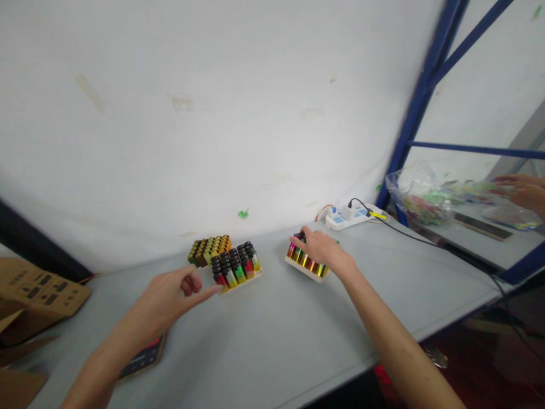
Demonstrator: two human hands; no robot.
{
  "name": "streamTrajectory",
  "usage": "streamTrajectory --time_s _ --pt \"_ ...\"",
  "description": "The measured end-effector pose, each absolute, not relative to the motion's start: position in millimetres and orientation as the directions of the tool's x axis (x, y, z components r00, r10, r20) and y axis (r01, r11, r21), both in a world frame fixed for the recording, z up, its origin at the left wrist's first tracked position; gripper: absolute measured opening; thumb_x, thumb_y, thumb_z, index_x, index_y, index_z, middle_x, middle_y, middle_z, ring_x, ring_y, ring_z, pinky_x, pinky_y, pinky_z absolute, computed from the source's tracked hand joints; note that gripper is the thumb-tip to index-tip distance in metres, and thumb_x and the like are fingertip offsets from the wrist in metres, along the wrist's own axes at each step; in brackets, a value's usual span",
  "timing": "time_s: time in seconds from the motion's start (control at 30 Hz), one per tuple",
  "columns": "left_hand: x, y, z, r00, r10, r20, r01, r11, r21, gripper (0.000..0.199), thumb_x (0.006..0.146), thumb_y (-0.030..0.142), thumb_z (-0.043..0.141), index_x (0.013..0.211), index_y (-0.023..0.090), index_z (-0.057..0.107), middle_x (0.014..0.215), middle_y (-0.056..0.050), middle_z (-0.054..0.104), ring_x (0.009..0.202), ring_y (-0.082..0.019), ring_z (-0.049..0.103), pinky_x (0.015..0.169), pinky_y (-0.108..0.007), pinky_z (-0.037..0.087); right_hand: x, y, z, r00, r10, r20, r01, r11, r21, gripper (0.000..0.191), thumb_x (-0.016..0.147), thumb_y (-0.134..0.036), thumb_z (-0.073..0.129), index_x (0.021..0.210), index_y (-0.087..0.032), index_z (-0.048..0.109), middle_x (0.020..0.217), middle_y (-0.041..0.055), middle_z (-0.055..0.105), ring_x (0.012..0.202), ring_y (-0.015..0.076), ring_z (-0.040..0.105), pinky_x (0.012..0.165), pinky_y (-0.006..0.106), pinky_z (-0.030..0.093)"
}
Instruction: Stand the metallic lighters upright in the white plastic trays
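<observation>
The left hand [172, 292] was half curled, with its thumb and finger apart, and its thumb tip was right by the near left corner of a left tray [251, 279]; I could not tell if they touched. That tray held lighters [239, 272] with black tops in rows. A gold bunch [209, 250] sat just behind it. The right hand [319, 247] was over a right tray [303, 270] of shiny lighters [313, 265], but I could not tell if it pinched them. Grey counter [268, 335] lay between the hands and ran to the front edge under the right arm. A plug strip [340, 220] lay past the right hand.
</observation>
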State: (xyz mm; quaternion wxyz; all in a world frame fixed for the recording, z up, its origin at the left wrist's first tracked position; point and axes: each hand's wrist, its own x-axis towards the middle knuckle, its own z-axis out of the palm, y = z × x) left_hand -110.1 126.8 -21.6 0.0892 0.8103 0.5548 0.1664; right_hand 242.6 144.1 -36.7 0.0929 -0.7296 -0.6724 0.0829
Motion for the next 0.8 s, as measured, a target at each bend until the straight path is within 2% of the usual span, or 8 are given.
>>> streamTrajectory --time_s 0.13,0.23,0.3,0.37,0.47,0.57,0.7,0.8 --pt "-61 98 -25 0.498 0.803 0.326 0.693 -0.595 0.407 0.032 0.094 0.051 0.055 0.081 0.022 0.063 0.078 -0.001 0.066 0.068 -0.018 0.061 0.063 -0.027 0.048 262 160 -38 0.076 0.994 -0.075 0.928 -0.098 -0.359 0.078 0.097 -0.074 0.028 0.129 -0.012 0.061 0.116 0.0239 0.071 0.104 0.0348 0.070 0.083 0.038 0.049" --pt "-16 83 -53 0.579 0.720 0.382 0.582 -0.693 0.426 0.022 0.092 0.040 0.061 0.106 0.025 0.066 0.122 -0.008 0.063 0.111 -0.024 0.063 0.099 -0.040 0.051 271 167 -38 0.050 0.995 -0.091 0.907 -0.084 -0.412 0.076 0.097 -0.074 0.029 0.130 -0.014 0.063 0.121 0.0206 0.072 0.106 0.0321 0.070 0.085 0.035 0.049" --pt "13 82 -74 0.594 0.729 0.341 0.575 -0.680 0.455 0.049 0.086 0.043 0.069 0.131 0.027 0.057 0.147 -0.011 0.045 0.131 -0.030 0.053 0.112 -0.048 0.044 274 170 -39 0.034 0.997 -0.065 0.912 -0.058 -0.407 0.073 0.099 -0.070 0.029 0.129 -0.015 0.065 0.122 0.0186 0.072 0.106 0.0306 0.070 0.086 0.034 0.049" --pt "42 90 -89 0.592 0.751 0.292 0.572 -0.648 0.503 0.084 0.081 0.051 0.075 0.151 0.027 0.037 0.161 -0.014 0.024 0.145 -0.035 0.038 0.118 -0.053 0.037 276 171 -41 0.029 0.999 -0.032 0.925 -0.039 -0.378 0.069 0.101 -0.065 0.029 0.127 -0.013 0.067 0.124 0.0189 0.071 0.111 0.0302 0.069 0.089 0.033 0.048" --pt "86 110 -101 0.554 0.781 0.289 0.554 -0.605 0.572 0.112 0.075 0.061 0.078 0.160 0.025 0.014 0.165 -0.018 0.007 0.153 -0.040 0.019 0.122 -0.058 0.028 280 173 -46 0.031 0.999 -0.027 0.944 -0.038 -0.329 0.061 0.104 -0.055 0.032 0.125 -0.012 0.068 0.127 0.0213 0.070 0.118 0.0313 0.066 0.093 0.033 0.046" --pt "117 128 -108 0.517 0.779 0.354 0.509 -0.613 0.604 0.117 0.071 0.059 0.082 0.159 0.024 0.014 0.164 -0.019 0.006 0.154 -0.042 0.013 0.123 -0.059 0.025 285 172 -51 0.014 0.998 -0.064 0.956 -0.032 -0.293 0.052 0.106 -0.044 0.030 0.129 -0.015 0.067 0.123 0.0197 0.072 0.115 0.0313 0.068 0.091 0.034 0.047" --pt "129 139 -117 0.476 0.741 0.474 0.460 -0.669 0.584 0.100 0.074 0.036 0.082 0.155 0.022 0.023 0.158 -0.018 0.015 0.152 -0.038 0.023 0.123 -0.052 0.030 287 170 -56 -0.006 0.996 -0.085 0.958 -0.019 -0.286 0.047 0.106 -0.040 0.033 0.135 -0.019 0.063 0.127 0.0174 0.070 0.117 0.0317 0.067 0.093 0.035 0.047" --pt "123 142 -119 0.482 0.709 0.516 0.443 -0.705 0.554 0.098 0.074 0.035 0.082 0.153 0.024 0.026 0.154 -0.015 0.022 0.148 -0.035 0.031 0.121 -0.049 0.034 283 167 -57 0.031 0.996 -0.081 0.951 -0.054 -0.305 0.047 0.104 -0.043 0.037 0.137 -0.019 0.061 0.130 0.0178 0.069 0.122 0.0317 0.064 0.098 0.037 0.045"
